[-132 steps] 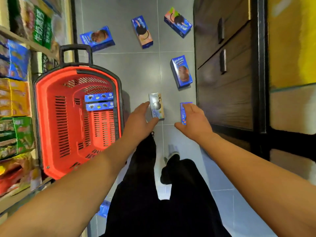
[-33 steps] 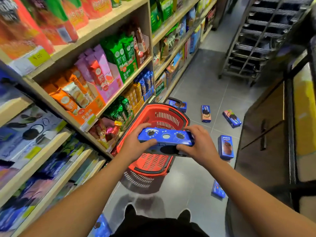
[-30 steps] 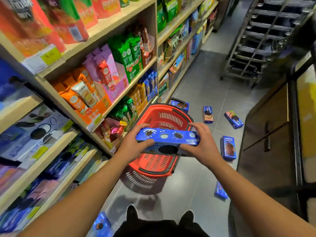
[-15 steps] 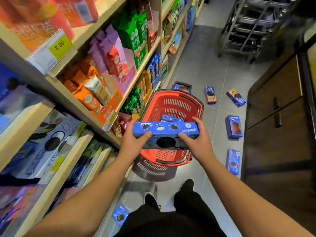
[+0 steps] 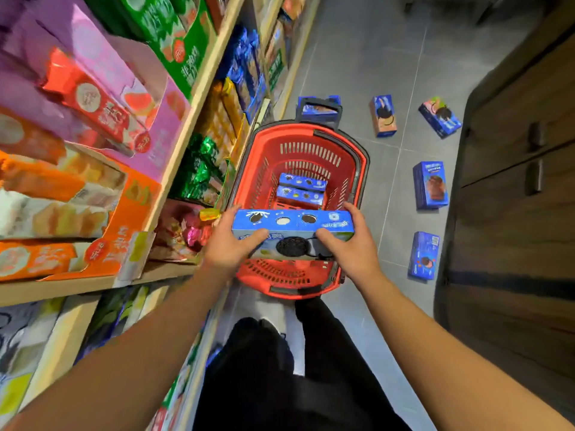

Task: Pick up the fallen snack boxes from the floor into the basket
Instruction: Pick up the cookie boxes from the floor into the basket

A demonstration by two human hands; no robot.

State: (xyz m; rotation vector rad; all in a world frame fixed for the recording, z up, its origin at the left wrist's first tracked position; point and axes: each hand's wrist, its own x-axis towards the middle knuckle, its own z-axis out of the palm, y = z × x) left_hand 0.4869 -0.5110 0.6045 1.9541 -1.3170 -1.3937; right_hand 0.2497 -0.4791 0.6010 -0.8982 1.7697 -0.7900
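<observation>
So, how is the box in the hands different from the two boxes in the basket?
The held box is above the red basket, gripped by the left hand and right hand; the two boxes inside rest untouched on the bottom. The held box shows its front cookie picture; those show only narrow sides. All are blue.

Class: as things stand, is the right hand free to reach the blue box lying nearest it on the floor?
Probably not yet: the right hand and left hand both grip a blue box over the basket. The floor box lies unobstructed.
</observation>
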